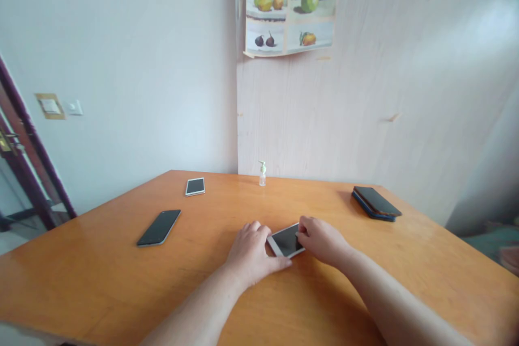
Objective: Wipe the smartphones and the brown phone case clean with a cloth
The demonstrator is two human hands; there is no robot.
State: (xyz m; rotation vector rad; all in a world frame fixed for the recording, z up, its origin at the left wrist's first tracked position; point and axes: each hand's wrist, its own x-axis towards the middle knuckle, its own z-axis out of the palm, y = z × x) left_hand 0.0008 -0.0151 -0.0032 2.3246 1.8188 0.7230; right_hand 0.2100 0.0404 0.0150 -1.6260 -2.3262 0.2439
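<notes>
A white-framed smartphone (287,240) with a dark screen lies tilted on the wooden table in front of me. My left hand (252,254) grips its left end, the thumb along the near edge and the fingers at the far side. Over the right end of the phone is my right hand (320,238), its fingers curled and pressed together against the screen. Whatever those fingers may pinch is hidden, and they cover the phone's right end.
A black phone (159,227) lies to the left, with a white phone (195,186) farther back. A small clear pump bottle (263,175) stands near the table's far edge. Stacked dark devices (376,203) rest at the right. The wooden table (101,270) meets the wall behind.
</notes>
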